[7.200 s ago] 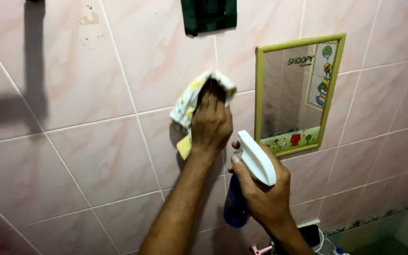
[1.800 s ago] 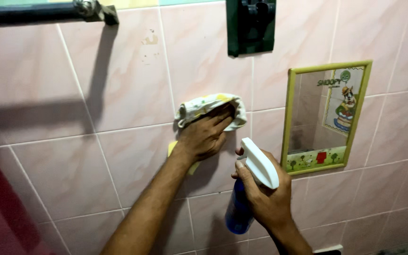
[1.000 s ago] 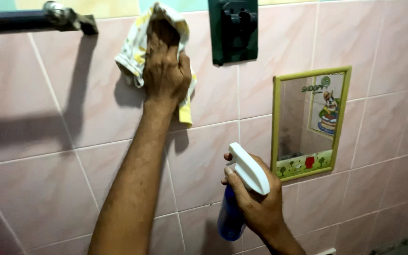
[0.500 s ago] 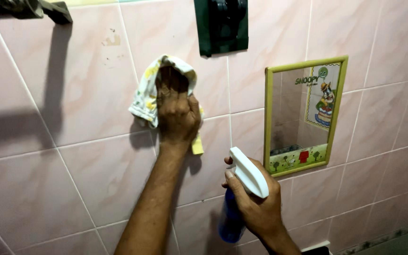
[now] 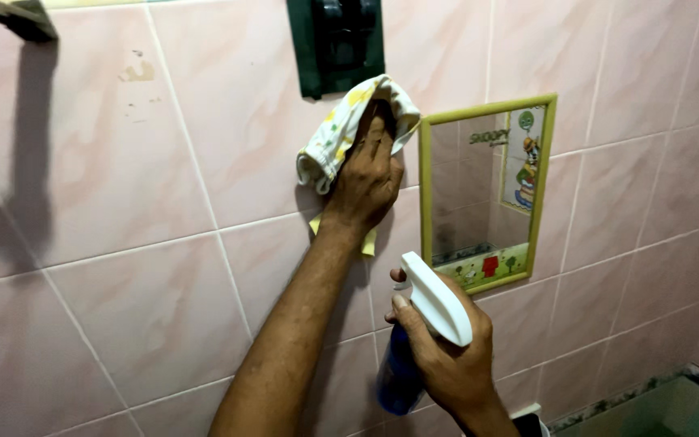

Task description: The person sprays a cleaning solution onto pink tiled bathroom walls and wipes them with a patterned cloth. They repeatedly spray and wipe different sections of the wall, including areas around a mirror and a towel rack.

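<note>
My left hand (image 5: pixel 366 174) presses a white and yellow patterned cloth (image 5: pixel 335 133) flat against the pink tiled wall (image 5: pixel 147 186), just below a dark green wall fixture (image 5: pixel 337 44) and beside the left edge of a small mirror (image 5: pixel 487 194). My right hand (image 5: pixel 446 356) is lower down, gripping a blue spray bottle (image 5: pixel 398 380) by its neck, its white trigger head (image 5: pixel 434 299) pointing up and to the left toward the wall.
The mirror has a yellow-green frame and a cartoon picture in its corner. A dark towel bar end (image 5: pixel 10 16) sticks out at the top left. A green ledge or basin edge (image 5: pixel 665 405) shows at the bottom right.
My left hand has slid the cloth to the right along the wall, from the open tile to just beside the mirror. The spray bottle stays held low in my right hand.
</note>
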